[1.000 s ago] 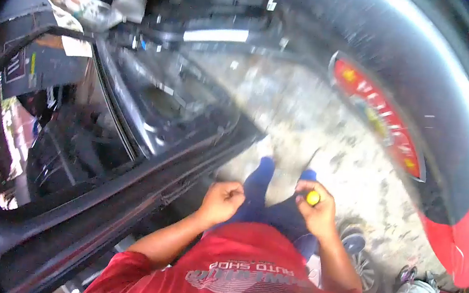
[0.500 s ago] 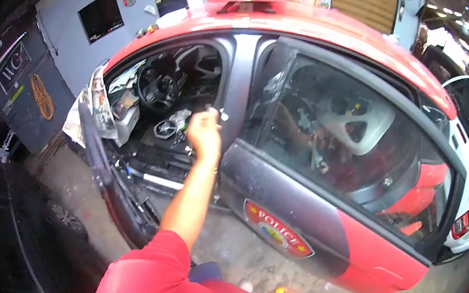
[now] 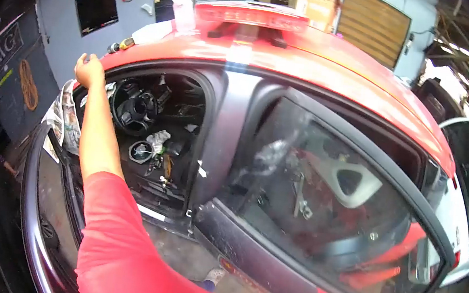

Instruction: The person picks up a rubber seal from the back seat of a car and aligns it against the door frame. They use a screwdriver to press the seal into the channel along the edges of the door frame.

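Roof edge (image 3: 158, 55) of the red car sits upper left of the frame, above the open front doorway. Nearest to us, bottom centre, our red sleeve (image 3: 118, 249) runs up to our L hand (image 3: 89, 69), curled shut right at that edge. Whether it touches the metal or pinches anything, we can't tell. R hand is out of frame. We judge the reach goes best w/ the forearm kept off the open door (image 3: 36, 211) at lower left, and the hand on bare metal, not on the paper (image 3: 62, 121) hung there.

Front cabin, mid-left: steering wheel (image 3: 134, 109), a round part (image 3: 142, 151), loose bits low down. Rear cabin, behind glass centre-right: a pale wheel rim (image 3: 352, 180) and metal tools (image 3: 301, 197), prob. wrenches. Farthest, on the roof at top: a blue-capped bottle (image 3: 182, 2), contents unclear.
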### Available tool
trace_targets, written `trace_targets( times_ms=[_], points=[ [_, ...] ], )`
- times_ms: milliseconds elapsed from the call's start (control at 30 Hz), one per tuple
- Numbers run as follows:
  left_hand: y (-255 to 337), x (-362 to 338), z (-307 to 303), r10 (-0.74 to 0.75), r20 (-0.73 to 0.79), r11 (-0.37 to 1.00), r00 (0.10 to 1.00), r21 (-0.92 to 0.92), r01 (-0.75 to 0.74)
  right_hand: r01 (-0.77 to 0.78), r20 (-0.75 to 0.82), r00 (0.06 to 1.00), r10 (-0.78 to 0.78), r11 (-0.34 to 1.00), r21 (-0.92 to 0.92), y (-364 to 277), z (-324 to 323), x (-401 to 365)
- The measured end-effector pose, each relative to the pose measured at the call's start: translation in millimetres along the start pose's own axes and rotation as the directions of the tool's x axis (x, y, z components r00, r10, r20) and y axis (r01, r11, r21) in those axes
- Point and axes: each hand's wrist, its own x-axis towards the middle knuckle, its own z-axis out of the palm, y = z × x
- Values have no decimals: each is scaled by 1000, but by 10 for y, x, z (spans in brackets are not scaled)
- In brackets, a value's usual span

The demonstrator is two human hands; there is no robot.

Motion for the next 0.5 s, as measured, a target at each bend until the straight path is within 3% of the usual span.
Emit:
trace_targets(
  times_ms=[33, 100, 133, 167, 233, 267, 367, 400, 467, 500],
  points=[
    [-238, 205, 245, 9, -12, 1000, 1000, 13, -9, -10, 1, 1000, 10, 1000, -11, -283, -37, 135],
    [-590, 535, 567, -139, 367, 965, 920, -157, 209, 2, 12, 1000, -2, 1000, -22, -610, 42, 474],
    [-495, 587, 504, -204, 539, 952, 817, -87, 295, 10, 21, 1000, -9, 1000, -28, -807, 60, 593],
    [-443, 594, 554, -208, 531, 953, 821, -78, 292, 16, 26, 1000, -16, 999, -32, -976, 68, 678],
    [-546, 614, 690, -237, 606, 971, 759, 135, 195, 32, 44, 999, -31, 999, -40, -1254, 83, 811],
    [-644, 638, 772, -88, 642, 984, 761, 177, -36, 39, 53, 998, -37, 998, -44, -1355, 93, 860],
    [-650, 601, 696, -75, 655, 993, 752, 114, -1, 40, 76, 996, -36, 998, -51, -1498, 105, 862],
    [-662, 615, 710, -173, 690, 985, 702, 114, 131, 38, 85, 996, -33, 998, -56, -1507, 108, 842],
    [-805, 719, 838, 84, 735, 952, 672, 139, -272, 36, 99, 995, -30, 998, -60, -1470, 91, 778],
    [-803, 692, 822, 125, 737, 937, 665, 133, -323, 29, 105, 994, -23, 998, -61, -1401, 74, 718]
  ],
)
